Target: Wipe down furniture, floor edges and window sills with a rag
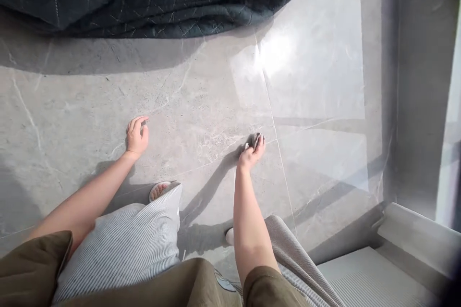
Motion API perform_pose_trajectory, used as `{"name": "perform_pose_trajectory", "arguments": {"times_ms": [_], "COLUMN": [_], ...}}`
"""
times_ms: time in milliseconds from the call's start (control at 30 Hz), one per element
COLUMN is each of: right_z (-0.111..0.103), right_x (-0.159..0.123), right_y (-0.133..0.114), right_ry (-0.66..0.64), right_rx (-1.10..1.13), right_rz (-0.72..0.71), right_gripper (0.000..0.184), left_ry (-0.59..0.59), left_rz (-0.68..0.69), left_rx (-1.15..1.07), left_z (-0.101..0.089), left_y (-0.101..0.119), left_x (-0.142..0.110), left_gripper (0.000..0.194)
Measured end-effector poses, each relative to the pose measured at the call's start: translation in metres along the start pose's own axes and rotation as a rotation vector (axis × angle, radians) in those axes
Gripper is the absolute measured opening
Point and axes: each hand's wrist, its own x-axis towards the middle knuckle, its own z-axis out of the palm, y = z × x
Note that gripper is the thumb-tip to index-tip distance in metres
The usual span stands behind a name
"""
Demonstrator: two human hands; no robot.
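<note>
My left hand (pixel 137 136) hovers over the grey marbled tile floor (pixel 201 86), its fingers loosely bent and the thumb apart, with nothing in it. Out to the right, my right hand (pixel 253 153) is closed around a small crumpled wad (pixel 258 140), partly white and partly dark. Fingers cover much of that wad, so its material is unclear. Fine dark specks are scattered over the tiles between and beyond both hands.
A dark quilted cover (pixel 173 4) hangs down along the top. My slippered foot (pixel 159 191) and striped trousers (pixel 126 239) are below. At lower right stands a pale ribbed object (pixel 374 273), near a dark vertical surface (pixel 423 81). Bright sunlight glares off the tiles.
</note>
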Motion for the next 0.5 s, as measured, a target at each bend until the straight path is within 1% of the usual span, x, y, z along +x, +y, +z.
{"name": "perform_pose_trajectory", "arguments": {"times_ms": [33, 67, 100, 167, 267, 367, 433, 500], "right_z": [0.004, 0.013, 0.025, 0.054, 0.099, 0.138, 0.158, 0.172], "right_x": [-0.001, -0.005, -0.012, -0.038, -0.092, -0.148, -0.173, -0.181], "right_y": [0.001, -0.006, -0.018, -0.056, -0.13, -0.206, -0.248, -0.277], "right_ry": [0.025, 0.039, 0.038, -0.042, -0.298, -0.551, -0.734, -0.872], "right_rx": [-0.035, -0.054, -0.073, -0.094, -0.082, 0.024, 0.117, 0.215], "right_rz": [0.023, 0.042, 0.041, -0.039, -0.227, -0.338, -0.42, -0.477], "right_gripper": [0.061, 0.059, 0.059, 0.059, 0.06, 0.06, 0.058, 0.056], "left_ry": [0.014, 0.029, 0.047, 0.094, 0.172, 0.21, 0.174, 0.084], "left_rz": [-0.022, -0.047, -0.072, -0.122, -0.17, -0.193, -0.231, -0.319], "left_rx": [0.004, 0.009, 0.015, 0.031, 0.056, 0.075, 0.081, 0.068], "left_z": [-0.004, -0.008, -0.013, -0.025, -0.047, -0.069, -0.08, -0.085], "left_y": [-0.007, -0.015, -0.022, -0.04, -0.071, -0.105, -0.125, -0.14], "left_x": [-0.004, -0.008, -0.011, -0.018, -0.026, -0.03, -0.03, -0.028], "left_gripper": [0.033, 0.033, 0.032, 0.031, 0.03, 0.035, 0.045, 0.068]}}
